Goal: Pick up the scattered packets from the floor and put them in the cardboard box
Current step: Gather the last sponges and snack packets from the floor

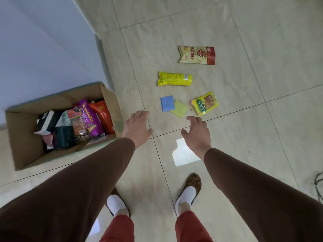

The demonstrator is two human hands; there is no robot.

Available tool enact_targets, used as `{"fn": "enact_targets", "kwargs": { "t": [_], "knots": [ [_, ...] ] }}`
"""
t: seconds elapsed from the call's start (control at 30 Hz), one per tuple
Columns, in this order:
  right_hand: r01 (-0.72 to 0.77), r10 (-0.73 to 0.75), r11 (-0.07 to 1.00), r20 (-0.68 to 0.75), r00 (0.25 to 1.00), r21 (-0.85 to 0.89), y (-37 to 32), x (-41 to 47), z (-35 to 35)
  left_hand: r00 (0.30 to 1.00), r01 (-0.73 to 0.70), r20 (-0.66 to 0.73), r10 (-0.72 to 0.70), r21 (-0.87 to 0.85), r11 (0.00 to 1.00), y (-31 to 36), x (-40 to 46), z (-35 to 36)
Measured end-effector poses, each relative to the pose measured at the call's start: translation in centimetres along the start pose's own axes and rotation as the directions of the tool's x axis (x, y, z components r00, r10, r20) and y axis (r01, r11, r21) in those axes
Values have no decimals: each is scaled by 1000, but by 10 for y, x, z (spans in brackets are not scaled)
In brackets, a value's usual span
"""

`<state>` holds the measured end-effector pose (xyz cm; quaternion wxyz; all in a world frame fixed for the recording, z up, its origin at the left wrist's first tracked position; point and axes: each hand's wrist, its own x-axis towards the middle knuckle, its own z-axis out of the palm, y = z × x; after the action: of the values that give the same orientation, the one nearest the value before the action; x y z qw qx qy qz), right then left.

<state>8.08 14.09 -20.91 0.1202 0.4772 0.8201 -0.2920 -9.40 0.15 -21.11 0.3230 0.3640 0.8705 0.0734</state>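
Note:
Several packets lie on the tiled floor ahead of me: a beige and red chip bag [196,55] farthest, a yellow packet [175,78] below it, then a small blue packet [167,103], a pale green flat packet [179,110] and a yellow-green pouch [204,103]. The open cardboard box [22,137] stands at the left against the wall, holding several packets, among them a purple one [89,117] and an orange one [104,116]. My left hand [137,128] hovers empty beside the box's right wall. My right hand [197,131] is empty, fingers spread, just short of the green and yellow-green packets.
A pale wall [43,49] and its skirting run along the left behind the box. My feet in white socks and slippers [189,191] stand at the bottom centre. Dark cables [319,182] lie at the right edge.

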Motion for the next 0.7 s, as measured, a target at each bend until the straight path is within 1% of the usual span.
{"fn": "enact_targets", "kwargs": {
  "t": [0.13, 0.27, 0.43, 0.6, 0.7],
  "knots": [
    [6, -6, 1000, 1, 1000, -25, 56, 32, -33, 1000, 17, 20, -18, 14, 1000, 50, 26, 28],
    [-17, 18, 999, 30, 999, -45, 93, 71, -46, 998, 31, 52, -32, 22, 999, 74, 53, 46],
    [-4, 14, 995, 101, 995, -104, 111, 133, -37, 996, 13, 90, -19, 67, 998, 75, 104, 64],
    [113, -67, 963, 188, 980, -244, 136, 212, -14, 990, -15, 140, -5, 144, 989, 64, 178, 88],
    [158, -90, 941, 228, 970, -300, 154, 258, 4, 986, -48, 166, 12, 214, 976, 57, 219, 108]
  ]
}}
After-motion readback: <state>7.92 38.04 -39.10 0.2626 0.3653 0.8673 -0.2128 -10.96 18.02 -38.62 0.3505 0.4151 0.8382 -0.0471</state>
